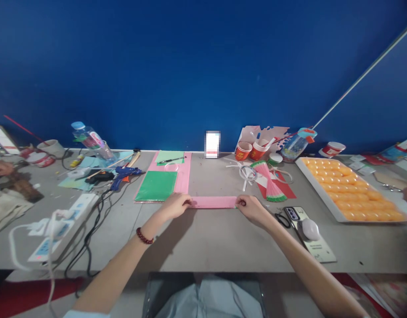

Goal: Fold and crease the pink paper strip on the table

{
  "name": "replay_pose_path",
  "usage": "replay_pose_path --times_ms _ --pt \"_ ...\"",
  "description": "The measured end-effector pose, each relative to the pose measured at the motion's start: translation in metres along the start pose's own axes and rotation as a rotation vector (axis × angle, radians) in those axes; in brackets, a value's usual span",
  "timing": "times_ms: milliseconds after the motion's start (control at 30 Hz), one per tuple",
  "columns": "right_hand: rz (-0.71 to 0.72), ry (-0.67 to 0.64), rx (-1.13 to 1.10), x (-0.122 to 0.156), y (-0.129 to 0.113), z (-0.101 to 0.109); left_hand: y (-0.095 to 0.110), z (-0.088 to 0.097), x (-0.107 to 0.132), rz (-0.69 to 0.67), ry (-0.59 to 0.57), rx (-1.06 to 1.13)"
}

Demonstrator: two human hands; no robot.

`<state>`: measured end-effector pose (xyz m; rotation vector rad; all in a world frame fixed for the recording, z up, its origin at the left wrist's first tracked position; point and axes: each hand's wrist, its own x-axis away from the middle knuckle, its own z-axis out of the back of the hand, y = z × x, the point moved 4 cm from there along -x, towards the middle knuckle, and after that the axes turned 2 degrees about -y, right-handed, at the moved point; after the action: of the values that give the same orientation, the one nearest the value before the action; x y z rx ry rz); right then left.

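Strip of pink paper (214,202), long and narrow: count 1, stretched level above the grey tabletop (206,247), midway across. Left hand (178,204) pinches one end, right hand (251,206) the other; fingers closed at both. Whether the strip touches the surface cannot be told.

Counts nearby: one flat green square pack (157,185), just beyond the left hand; one black pen (173,160) behind it; one pleated pink fan with green ends (268,181), near the right hand; two red paper cups (243,151), nesting unclear; one pale phone (322,249) bearing one rounded white case (310,229).

Room: bare tabletop runs from the strip to the front edge between the forearms. Behind, a bare patch reaches toward the blue wall (203,66), bounded left by the pack, right by the fan.
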<state>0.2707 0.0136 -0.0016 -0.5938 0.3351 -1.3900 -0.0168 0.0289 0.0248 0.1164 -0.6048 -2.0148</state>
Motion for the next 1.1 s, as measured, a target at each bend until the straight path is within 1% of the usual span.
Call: replay_pose_path --times_ms 133,233,400,600,867,1100 --pt "0.003 -0.001 -0.002 -0.001 0.001 -0.001 -0.003 -0.004 -0.003 0.020 -0.002 -0.020" --pt "0.003 0.001 -0.007 -0.002 0.003 -0.001 -0.006 -0.006 -0.005 0.045 -0.022 0.006" --pt "0.000 0.005 -0.013 -0.003 0.005 -0.001 -0.010 -0.007 -0.005 0.070 -0.015 0.060" --pt "0.000 0.023 -0.017 -0.003 0.009 -0.002 -0.012 -0.008 -0.006 0.144 0.001 0.047" --pt "0.002 0.033 -0.029 0.000 0.005 0.000 -0.009 -0.006 -0.010 0.207 -0.037 -0.021" --pt "0.007 0.039 -0.031 0.000 0.003 -0.001 -0.009 -0.007 -0.010 0.239 -0.048 0.003"
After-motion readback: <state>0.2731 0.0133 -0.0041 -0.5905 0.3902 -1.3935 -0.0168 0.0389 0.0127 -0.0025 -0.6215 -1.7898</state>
